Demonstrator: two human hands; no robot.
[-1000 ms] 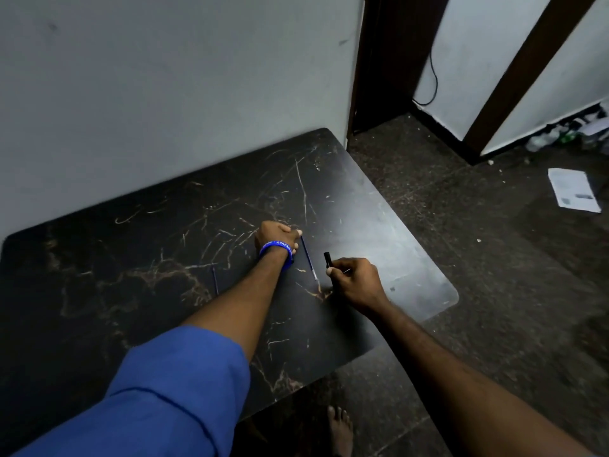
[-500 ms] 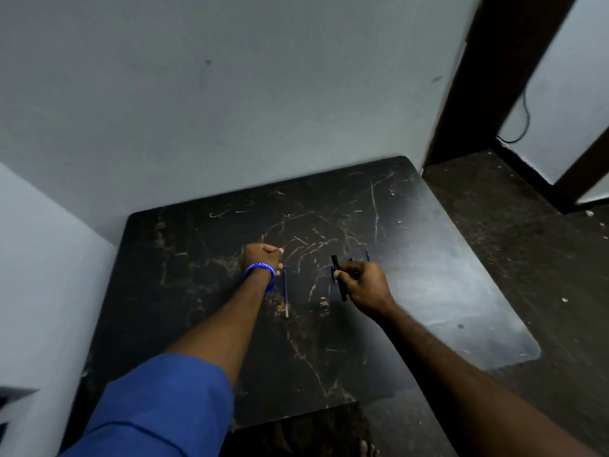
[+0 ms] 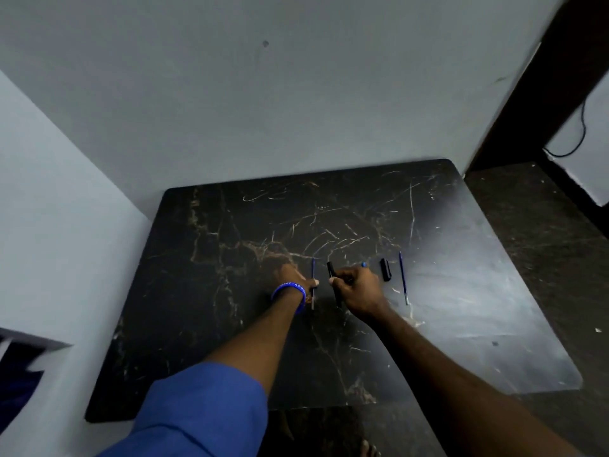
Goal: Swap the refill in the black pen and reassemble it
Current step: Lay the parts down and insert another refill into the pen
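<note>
Since before, the right hand [image 3: 359, 291] keeps its grip on the black pen [image 3: 333, 278]; left hand [image 3: 293, 280] stays clenched.

glossy dark marble-look table [image 3: 461, 324], scratched; matt black plastic pen barrel [image 3: 330, 268]; matt painted wall [image 3: 230, 94].

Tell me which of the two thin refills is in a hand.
The refill pinched by the left hand; the other refill lies untouched on the table, right of the black cap.
</note>
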